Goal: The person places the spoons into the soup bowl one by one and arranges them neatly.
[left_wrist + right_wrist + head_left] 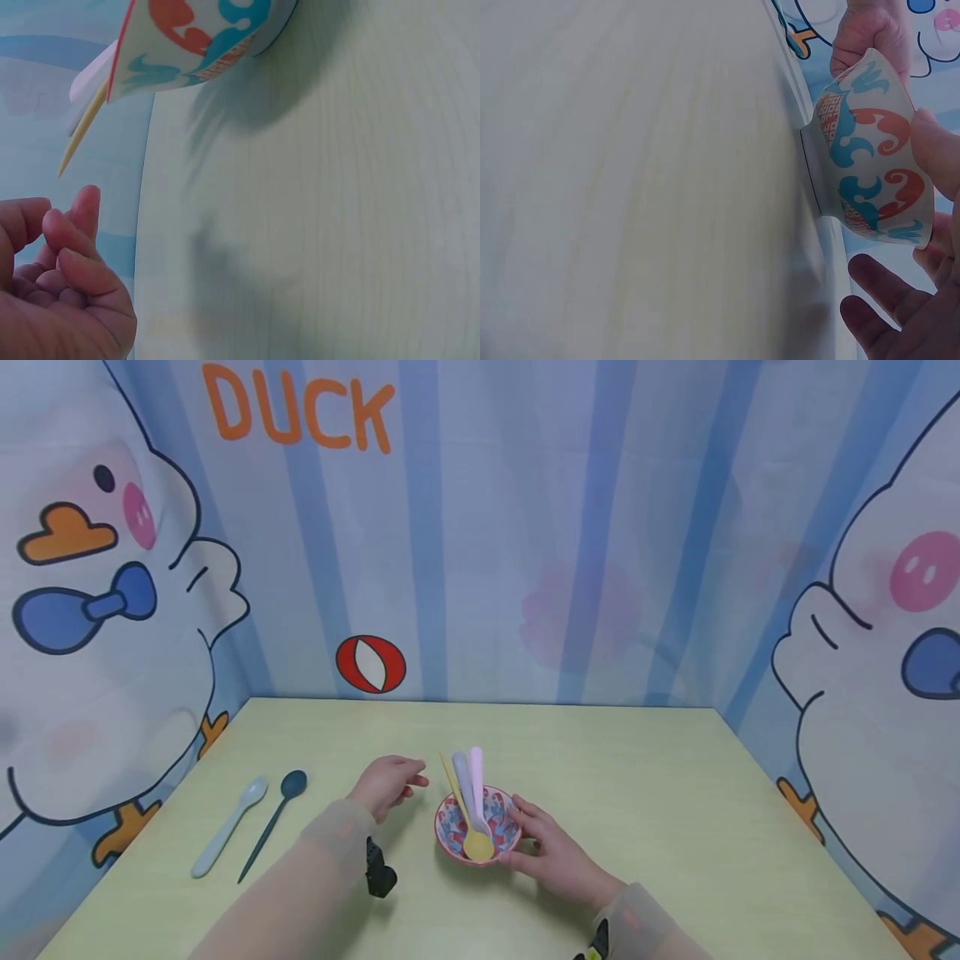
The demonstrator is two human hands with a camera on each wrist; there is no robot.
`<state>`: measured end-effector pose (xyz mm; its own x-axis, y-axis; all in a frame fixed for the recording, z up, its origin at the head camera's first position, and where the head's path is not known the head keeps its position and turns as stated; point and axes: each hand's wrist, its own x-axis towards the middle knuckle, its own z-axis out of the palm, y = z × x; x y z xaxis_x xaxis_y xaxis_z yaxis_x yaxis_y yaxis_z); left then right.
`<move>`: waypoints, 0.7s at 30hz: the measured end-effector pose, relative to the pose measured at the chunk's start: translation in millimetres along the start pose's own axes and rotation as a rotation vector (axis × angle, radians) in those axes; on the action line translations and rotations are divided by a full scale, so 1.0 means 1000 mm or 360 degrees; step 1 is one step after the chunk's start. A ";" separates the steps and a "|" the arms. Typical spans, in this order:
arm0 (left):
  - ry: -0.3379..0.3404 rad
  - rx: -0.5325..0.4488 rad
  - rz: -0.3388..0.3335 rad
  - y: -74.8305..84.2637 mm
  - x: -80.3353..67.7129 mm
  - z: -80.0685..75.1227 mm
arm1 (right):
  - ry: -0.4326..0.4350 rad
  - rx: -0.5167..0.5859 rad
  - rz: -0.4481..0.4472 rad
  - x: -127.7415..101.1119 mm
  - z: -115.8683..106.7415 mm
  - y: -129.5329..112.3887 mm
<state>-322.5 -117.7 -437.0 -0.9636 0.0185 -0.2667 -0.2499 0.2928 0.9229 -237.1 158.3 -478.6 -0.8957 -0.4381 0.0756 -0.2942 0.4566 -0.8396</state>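
Note:
A bowl [447, 837] with a red-and-blue pattern and a red rim stands on the table. In it lean a yellow spoon [477, 846], a lavender spoon [462, 774] and a pink spoon [477, 768], their handles pointing away from me. My right hand [558, 856] holds the bowl's right side, thumb and fingers at the rim. Left of the bowl, my left hand [386, 785] hovers above the table with loosely bent fingers and nothing in them. The left wrist view shows that hand [67, 300] just apart from the yellow handle tip [71, 154].
On the left part of the table [600, 743] lie a light blue spoon [228, 828] and a dark teal spoon [273, 822], side by side. A duck-printed curtain [495, 527] hangs behind the table and along both sides.

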 end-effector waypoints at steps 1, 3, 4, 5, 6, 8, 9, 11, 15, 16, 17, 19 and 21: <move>0.0000 -0.0004 0.0002 -0.001 -0.001 -0.001 | 0.0001 -0.0002 -0.0002 0.000 0.000 0.000; -0.0001 -0.0005 0.0011 -0.002 -0.002 -0.003 | 0.0002 -0.0004 -0.0002 0.000 0.000 0.000; -0.0004 -0.0004 0.0018 -0.003 -0.004 -0.005 | 0.0002 -0.0005 -0.0001 0.000 0.000 0.001; -0.0005 -0.0001 0.0021 -0.003 -0.005 -0.006 | 0.0003 -0.0005 0.0000 0.000 0.000 0.001; -0.0008 0.0001 0.0023 -0.004 -0.006 -0.008 | 0.0003 -0.0004 -0.0001 0.000 0.000 0.001; -0.0011 0.0013 0.0022 -0.005 -0.009 -0.011 | 0.0004 -0.0003 0.0003 0.000 0.000 0.001; -0.0010 0.0017 0.0018 -0.006 -0.010 -0.012 | 0.0005 -0.0002 0.0007 0.000 0.000 0.001; -0.0008 0.0030 0.0014 -0.008 -0.012 -0.016 | 0.0006 0.0002 0.0012 0.000 0.000 0.001; -0.0004 0.0048 0.0015 -0.011 -0.015 -0.022 | 0.0002 -0.0006 0.0006 0.001 0.001 0.001; -0.0005 0.0050 0.0019 -0.012 -0.015 -0.023 | 0.0001 -0.0008 0.0000 0.001 0.001 0.001; -0.0006 0.0053 0.0021 -0.012 -0.017 -0.025 | -0.0002 -0.0012 -0.0005 0.001 0.001 0.001; -0.0005 0.0062 0.0026 -0.014 -0.018 -0.028 | -0.0006 -0.0015 -0.0013 0.001 0.001 0.001; -0.0001 0.0066 0.0030 -0.015 -0.021 -0.031 | -0.0008 -0.0013 -0.0015 0.001 0.001 0.002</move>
<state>-301.6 -151.8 -436.5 -0.9680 0.0251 -0.2497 -0.2275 0.3317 0.9155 -238.5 158.0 -480.2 -0.8914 -0.4461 0.0807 -0.3053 0.4591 -0.8343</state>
